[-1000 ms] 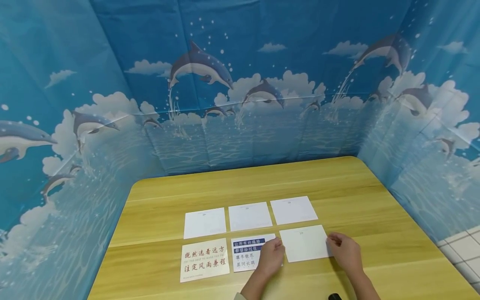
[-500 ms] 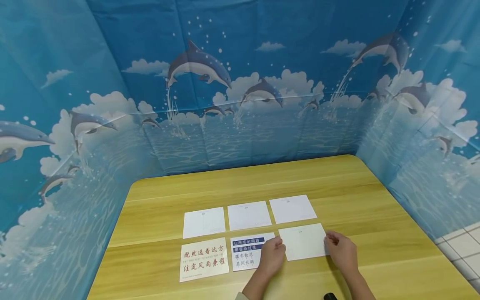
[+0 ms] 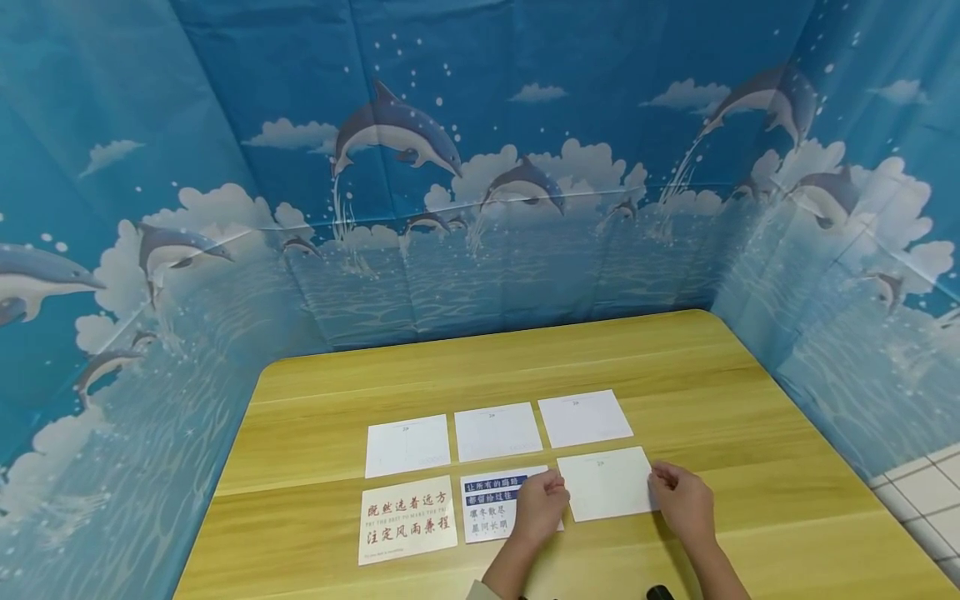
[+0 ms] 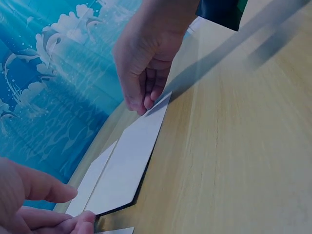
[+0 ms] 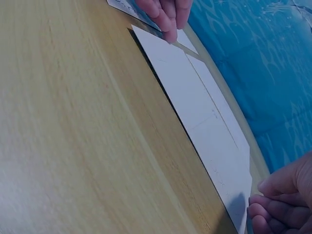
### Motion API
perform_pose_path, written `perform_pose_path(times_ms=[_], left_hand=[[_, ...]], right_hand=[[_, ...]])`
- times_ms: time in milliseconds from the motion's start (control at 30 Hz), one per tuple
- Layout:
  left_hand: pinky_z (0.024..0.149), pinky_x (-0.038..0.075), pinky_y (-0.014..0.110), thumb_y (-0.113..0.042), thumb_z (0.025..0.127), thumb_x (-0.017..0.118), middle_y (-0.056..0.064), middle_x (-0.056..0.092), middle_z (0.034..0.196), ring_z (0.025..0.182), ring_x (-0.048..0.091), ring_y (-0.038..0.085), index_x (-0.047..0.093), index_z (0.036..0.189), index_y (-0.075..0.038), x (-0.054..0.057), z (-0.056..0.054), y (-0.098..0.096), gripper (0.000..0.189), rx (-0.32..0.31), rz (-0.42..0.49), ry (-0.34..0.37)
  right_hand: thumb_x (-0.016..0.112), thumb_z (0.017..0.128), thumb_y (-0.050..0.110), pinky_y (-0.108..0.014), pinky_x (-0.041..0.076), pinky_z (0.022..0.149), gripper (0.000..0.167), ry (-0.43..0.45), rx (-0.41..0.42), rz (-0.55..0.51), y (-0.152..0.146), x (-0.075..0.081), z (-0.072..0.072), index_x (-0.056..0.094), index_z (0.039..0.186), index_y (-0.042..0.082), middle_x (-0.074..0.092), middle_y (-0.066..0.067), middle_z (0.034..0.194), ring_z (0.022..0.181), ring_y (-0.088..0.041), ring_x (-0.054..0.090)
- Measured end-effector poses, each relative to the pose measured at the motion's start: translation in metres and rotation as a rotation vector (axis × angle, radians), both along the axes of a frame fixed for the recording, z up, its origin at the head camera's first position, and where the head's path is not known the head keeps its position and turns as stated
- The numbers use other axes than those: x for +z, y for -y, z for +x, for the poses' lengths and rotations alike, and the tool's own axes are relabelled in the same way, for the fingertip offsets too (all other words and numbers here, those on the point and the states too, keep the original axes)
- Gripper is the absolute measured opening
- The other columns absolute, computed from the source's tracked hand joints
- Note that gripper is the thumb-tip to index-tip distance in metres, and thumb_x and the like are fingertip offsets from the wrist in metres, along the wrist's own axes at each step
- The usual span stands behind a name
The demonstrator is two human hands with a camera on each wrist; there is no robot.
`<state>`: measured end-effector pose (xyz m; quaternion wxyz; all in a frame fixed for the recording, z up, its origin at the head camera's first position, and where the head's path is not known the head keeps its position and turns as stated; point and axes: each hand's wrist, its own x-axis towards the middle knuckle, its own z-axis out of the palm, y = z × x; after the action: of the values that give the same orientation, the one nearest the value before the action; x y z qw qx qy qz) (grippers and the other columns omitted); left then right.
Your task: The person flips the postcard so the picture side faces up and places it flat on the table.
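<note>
Black object at bottom edge of head view, right of centre: mostly cut off, not identifiable. Pale sleeve cuff, bottom centre, also clipped. Left hand, lower centre: fingers loosely bent, tips touching left edge of the cream card; left wrist view, lower left, shows the thumb apart from them. Right hand, lower right of centre: fingers curled in against the card's right edge; cannot tell whether thumb and finger clamp it. Card lies between the hands, over the table. Blue-lettered card just left of it, partly hidden by left hand. Red-lettered card farther left, uncovered. Beyond: row of three white cards, print too small to read. Dolphin-printed sheet fills upper frame.
</note>
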<state>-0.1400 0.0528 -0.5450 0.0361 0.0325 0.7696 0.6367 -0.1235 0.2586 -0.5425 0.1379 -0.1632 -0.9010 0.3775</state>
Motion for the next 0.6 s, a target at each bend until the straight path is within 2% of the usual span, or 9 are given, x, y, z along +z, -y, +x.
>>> perform_pose_path(times_ms=[133,233,433,600], left_hand=[[0.065,0.049,0.021,0.011,0.066,0.064,0.006,0.063,0.080,0.071,0.055,0.011,0.061,0.098,0.017,-0.004,-0.003,-0.003,0.033,0.030,0.057,-0.014],[0.068,0.050,0.023,0.014,0.061,0.067,0.005,0.064,0.084,0.074,0.056,0.013,0.056,0.107,0.020,-0.006,-0.005,-0.007,0.048,0.070,0.058,-0.032],[0.067,0.050,0.025,0.022,0.053,0.064,0.001,0.062,0.080,0.071,0.055,0.012,0.060,0.106,0.016,-0.010,-0.008,-0.013,0.054,0.124,0.050,-0.067],[0.065,0.051,0.025,0.025,0.051,0.059,0.000,0.061,0.077,0.069,0.055,0.012,0.064,0.101,0.012,-0.012,-0.009,-0.015,0.052,0.113,0.060,-0.086]], right_hand=[[0.061,0.082,0.004,-0.022,0.044,0.055,0.022,0.010,-0.009,-0.017,0.000,0.000,0.001,0.065,0.099,-0.011,0.066,-0.017,0.085,0.075,-0.024,0.059],[0.063,0.082,0.003,-0.021,0.044,0.055,0.022,0.012,-0.020,-0.031,-0.001,-0.001,0.000,0.066,0.099,-0.010,0.067,-0.017,0.086,0.074,-0.021,0.059],[0.065,0.079,0.003,-0.018,0.044,0.055,0.024,0.020,-0.038,-0.081,-0.002,0.000,0.000,0.066,0.099,-0.010,0.067,-0.018,0.089,0.069,-0.008,0.057],[0.065,0.078,0.002,-0.015,0.044,0.055,0.028,0.028,-0.041,-0.139,-0.003,0.001,0.000,0.064,0.102,-0.012,0.066,-0.020,0.092,0.066,-0.001,0.054]])
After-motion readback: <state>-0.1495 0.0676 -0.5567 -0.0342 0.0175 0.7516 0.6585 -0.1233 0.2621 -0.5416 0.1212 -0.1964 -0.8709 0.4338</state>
